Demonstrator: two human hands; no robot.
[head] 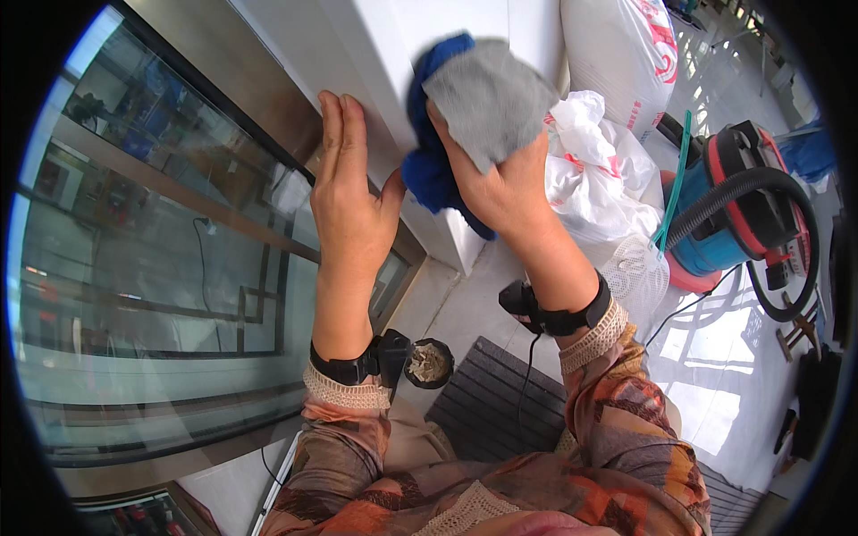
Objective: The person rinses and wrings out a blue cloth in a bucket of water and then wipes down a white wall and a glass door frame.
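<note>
My right hand [499, 191] grips a bunched grey cloth [493, 94] and a blue cloth [429, 181], both somewhat blurred. The blue cloth lies against or just in front of a white door frame [385, 87]; exact contact cannot be told. Beside it, my left hand [352, 208] holds nothing. Its fingers are stretched out and its thumb stands apart, next to the white frame's edge. Left of that hand is a glass panel [154, 281] in a metal frame, showing reflections. Both wrists wear black straps with small devices.
White sacks [596, 167] with red print lean at the upper right, near a blue and red vacuum cleaner [724, 208] with a black hose. A dark container [429, 364] with pale contents is low by my left wrist. A ribbed grey mat [482, 402] lies on the tiled floor.
</note>
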